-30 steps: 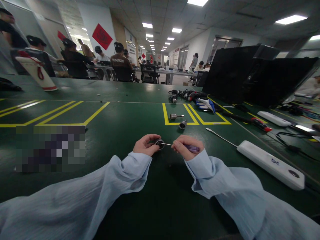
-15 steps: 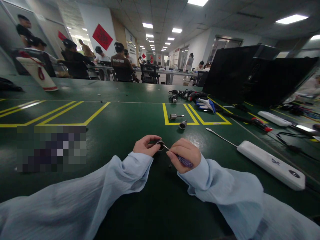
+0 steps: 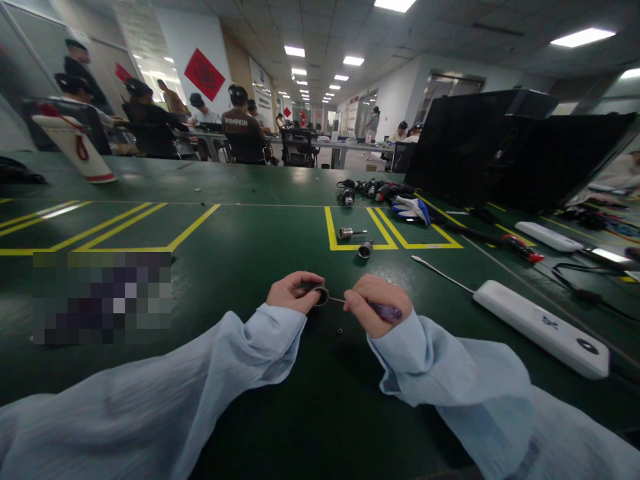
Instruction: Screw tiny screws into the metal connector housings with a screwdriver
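My left hand (image 3: 291, 291) is closed round a small round black part with a metal rim (image 3: 320, 295), held just above the green table (image 3: 240, 260). My right hand (image 3: 374, 303) grips a thin screwdriver with a purple handle (image 3: 385, 311); its metal tip points left into the round part. A tiny dark screw (image 3: 340, 330) lies on the table just below the two hands. Both arms wear pale blue sleeves.
Two small metal cylinders (image 3: 353, 233) (image 3: 365, 249) lie by a yellow-taped box ahead. Beyond are black parts (image 3: 370, 190), a blue-white glove (image 3: 411, 209), a red-handled screwdriver (image 3: 520, 248) and a white power strip (image 3: 543, 328) at right. Black screens (image 3: 500, 147) stand at back right; people sit far behind.
My right hand swung the screwdriver from level to slanted and back to level, its tip staying at the round part. My left hand has hardly moved.
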Action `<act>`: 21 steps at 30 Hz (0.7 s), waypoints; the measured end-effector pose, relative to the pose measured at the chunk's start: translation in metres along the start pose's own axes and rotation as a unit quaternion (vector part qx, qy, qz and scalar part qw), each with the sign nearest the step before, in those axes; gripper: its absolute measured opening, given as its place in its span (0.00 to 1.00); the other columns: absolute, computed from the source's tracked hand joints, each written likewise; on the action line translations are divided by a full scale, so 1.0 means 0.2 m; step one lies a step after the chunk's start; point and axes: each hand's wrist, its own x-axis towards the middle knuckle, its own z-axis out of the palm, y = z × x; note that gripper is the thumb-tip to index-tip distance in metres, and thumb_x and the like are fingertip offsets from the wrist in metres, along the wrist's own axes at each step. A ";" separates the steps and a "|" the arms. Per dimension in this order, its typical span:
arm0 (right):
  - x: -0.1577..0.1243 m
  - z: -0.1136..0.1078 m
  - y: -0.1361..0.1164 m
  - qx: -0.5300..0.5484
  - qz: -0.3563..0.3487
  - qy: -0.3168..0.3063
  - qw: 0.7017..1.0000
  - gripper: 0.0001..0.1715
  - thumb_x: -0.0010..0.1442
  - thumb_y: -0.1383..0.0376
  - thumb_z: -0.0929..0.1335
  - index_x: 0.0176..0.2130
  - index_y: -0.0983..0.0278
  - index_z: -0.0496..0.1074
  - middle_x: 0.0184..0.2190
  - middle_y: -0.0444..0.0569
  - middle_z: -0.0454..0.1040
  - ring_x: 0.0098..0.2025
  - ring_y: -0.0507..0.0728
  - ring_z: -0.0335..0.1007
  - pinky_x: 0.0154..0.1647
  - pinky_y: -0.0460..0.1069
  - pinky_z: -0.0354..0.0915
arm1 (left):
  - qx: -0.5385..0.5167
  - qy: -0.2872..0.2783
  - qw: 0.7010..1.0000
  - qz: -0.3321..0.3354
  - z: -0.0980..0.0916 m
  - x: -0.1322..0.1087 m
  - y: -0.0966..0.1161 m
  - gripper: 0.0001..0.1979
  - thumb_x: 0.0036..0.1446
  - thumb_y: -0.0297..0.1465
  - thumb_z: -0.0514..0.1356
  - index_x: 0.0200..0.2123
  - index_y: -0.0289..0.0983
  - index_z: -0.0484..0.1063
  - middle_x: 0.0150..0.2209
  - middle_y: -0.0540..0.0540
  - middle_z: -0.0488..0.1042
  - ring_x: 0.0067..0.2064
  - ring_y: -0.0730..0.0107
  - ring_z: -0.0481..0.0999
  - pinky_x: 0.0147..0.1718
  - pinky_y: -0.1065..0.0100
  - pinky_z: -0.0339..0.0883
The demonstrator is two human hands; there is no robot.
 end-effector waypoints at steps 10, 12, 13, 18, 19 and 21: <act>0.02 0.00 0.01 0.101 0.302 -0.029 0.947 0.26 0.53 0.59 0.62 0.09 0.65 0.62 0.07 0.40 0.56 0.12 0.46 0.53 0.14 0.44 0.49 | -0.018 -0.030 0.999 -0.040 -0.02 0.00 0.01 0.16 0.33 0.23 0.59 0.32 0.34 0.71 0.29 0.47 0.75 0.34 0.61 0.76 0.41 0.57 0.68; 0.02 0.00 0.01 0.096 0.303 -0.031 0.948 0.25 0.52 0.59 0.62 0.09 0.65 0.63 0.07 0.41 0.57 0.12 0.45 0.53 0.15 0.43 0.50 | -0.018 -0.031 0.998 -0.043 -0.02 0.00 0.02 0.16 0.33 0.22 0.59 0.32 0.33 0.70 0.30 0.47 0.75 0.34 0.63 0.76 0.42 0.58 0.68; 0.02 0.00 0.01 0.092 0.303 -0.033 0.948 0.25 0.53 0.59 0.62 0.09 0.65 0.63 0.07 0.41 0.57 0.12 0.45 0.54 0.15 0.43 0.50 | -0.019 -0.032 0.998 -0.044 -0.02 0.00 0.03 0.15 0.33 0.22 0.59 0.32 0.33 0.70 0.30 0.47 0.74 0.34 0.64 0.76 0.42 0.58 0.68; 0.02 -0.01 0.01 0.089 0.306 -0.038 0.947 0.25 0.53 0.59 0.62 0.10 0.65 0.63 0.07 0.41 0.57 0.13 0.46 0.54 0.15 0.43 0.51 | -0.025 -0.041 0.998 -0.045 -0.01 -0.03 0.06 0.16 0.33 0.21 0.59 0.32 0.33 0.70 0.31 0.47 0.74 0.33 0.66 0.76 0.41 0.62 0.68; 0.02 -0.01 0.01 0.090 0.303 -0.037 0.948 0.25 0.53 0.59 0.62 0.10 0.65 0.63 0.07 0.41 0.57 0.13 0.46 0.54 0.15 0.43 0.51 | -0.029 -0.046 0.997 -0.045 0.00 -0.04 0.06 0.16 0.33 0.21 0.59 0.32 0.33 0.70 0.31 0.47 0.74 0.33 0.67 0.76 0.41 0.62 0.68; 0.02 0.00 0.01 0.090 0.294 -0.038 0.951 0.25 0.53 0.59 0.62 0.10 0.65 0.63 0.08 0.41 0.58 0.13 0.46 0.54 0.15 0.43 0.51 | -0.040 -0.058 0.996 -0.047 0.00 -0.06 0.07 0.16 0.33 0.21 0.59 0.31 0.33 0.69 0.30 0.48 0.74 0.33 0.67 0.75 0.39 0.64 0.69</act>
